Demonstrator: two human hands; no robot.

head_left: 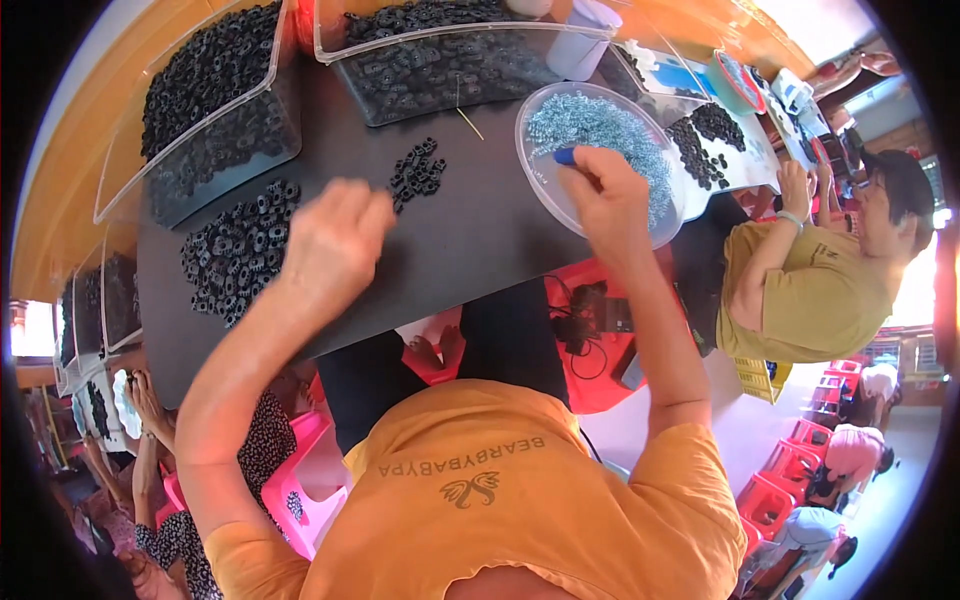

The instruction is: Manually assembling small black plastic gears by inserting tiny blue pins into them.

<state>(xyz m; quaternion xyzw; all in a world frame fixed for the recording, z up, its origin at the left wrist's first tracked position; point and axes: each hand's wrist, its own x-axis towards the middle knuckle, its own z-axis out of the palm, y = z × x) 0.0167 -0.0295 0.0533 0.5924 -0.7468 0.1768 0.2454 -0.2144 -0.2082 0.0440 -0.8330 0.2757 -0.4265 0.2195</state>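
My left hand (340,232) is raised over the dark table with its fingers curled in, slightly smeared by motion. Whatever those fingers hold is hidden. It hovers between a large pile of small black plastic parts (238,250) and a smaller heap of the same parts (418,172). My right hand (612,200) is above a round clear plastic tray (532,178), its index finger and thumb drawn close together. A blue finger cover (565,156) sits on one fingertip. Many small pale-blue translucent pieces (590,118) fill the tray; anything pinched there is too small to make out.
Clear bins of black parts (215,75) (440,70) line the table's far side. A thin stick (470,124) lies before one, and a pale purple cup (585,40) stands behind the tray. A co-worker in an olive shirt (830,285) sits at right; another person's hand (148,400) works at left.
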